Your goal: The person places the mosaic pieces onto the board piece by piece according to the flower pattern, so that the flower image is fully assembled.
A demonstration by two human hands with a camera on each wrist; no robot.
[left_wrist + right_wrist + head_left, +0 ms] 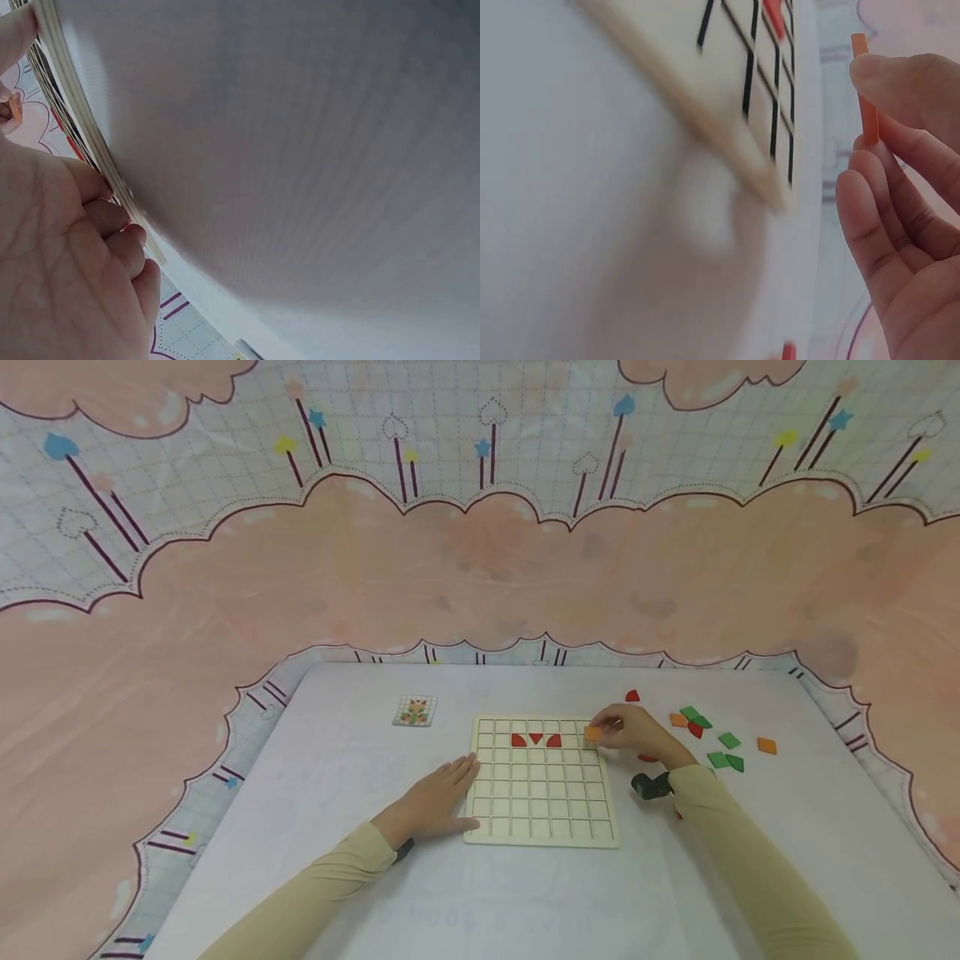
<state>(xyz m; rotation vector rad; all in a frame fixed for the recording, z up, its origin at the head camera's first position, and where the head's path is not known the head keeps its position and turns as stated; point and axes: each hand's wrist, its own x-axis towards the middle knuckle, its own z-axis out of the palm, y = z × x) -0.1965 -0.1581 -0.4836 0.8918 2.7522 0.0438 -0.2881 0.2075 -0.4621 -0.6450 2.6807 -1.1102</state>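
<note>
A square wooden grid board (551, 841) lies on the table. In its upper rows sit a red triangle tile (536, 738) and two red curved tiles, one on each side of it. My left hand (433, 797) rests against the board's left edge with its fingers stretched out; the left wrist view shows its fingertips at the board's side. Over the board's upper right corner, my right hand (628, 728) pinches an orange square tile (592, 733) between thumb and fingers. The right wrist view shows that tile (868, 112) edge-on, raised off the board.
Several loose green tiles (729, 741), with orange (767, 746) and red (632, 696) ones, lie right of the board. Left of the board's top is a small card (415, 711) with a coloured flower-like pattern on a grid. A patterned cloth (480, 577) hangs behind the table.
</note>
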